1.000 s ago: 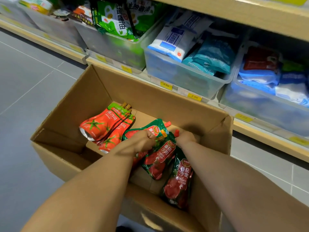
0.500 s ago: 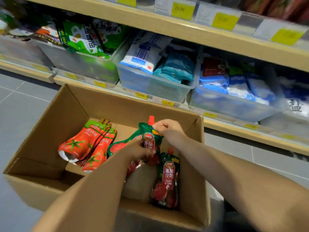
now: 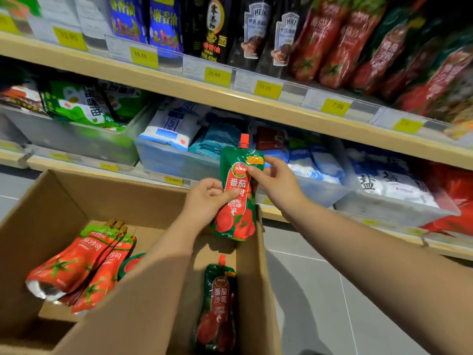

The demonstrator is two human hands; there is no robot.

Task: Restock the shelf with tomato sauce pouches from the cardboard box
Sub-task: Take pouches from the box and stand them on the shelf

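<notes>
Cardboard box (image 3: pixel 53 201), flaps open, is seen nearest, on the grey tiled floor (image 3: pixel 320 290). Inside, one dark green pouch (image 3: pixel 217 303) with a red cap is laid along the right wall. A small stack of orange-red pouches (image 3: pixel 76 265) is laid at the left, spouts pointed away. Another green pouch (image 3: pixel 130 262) is partly hidden under the left forearm.

Above the box's far right corner, one green-and-red ketchup pouch (image 3: pixel 236 198) is held upright, red cap up, clear of the box. It is pinched at mid-body by the left hand (image 3: pixel 207 201), thumb on the front label, grip closed on it. The right hand (image 3: pixel 276 183) is closed on the pouch's upper right edge, thumb and fingers at the label.

Behind the pouch, clear bins (image 3: pixel 166 160) of white and blue bags are set on the lower shelf. Farther up, the upper shelf (image 3: pixel 230 98) carries yellow price tags (image 3: pixel 267 87). Red tomato sauce pouches (image 3: pixel 340 42) are stood at its right end, dark bottles (image 3: pixel 212 26) beside them to the left.
</notes>
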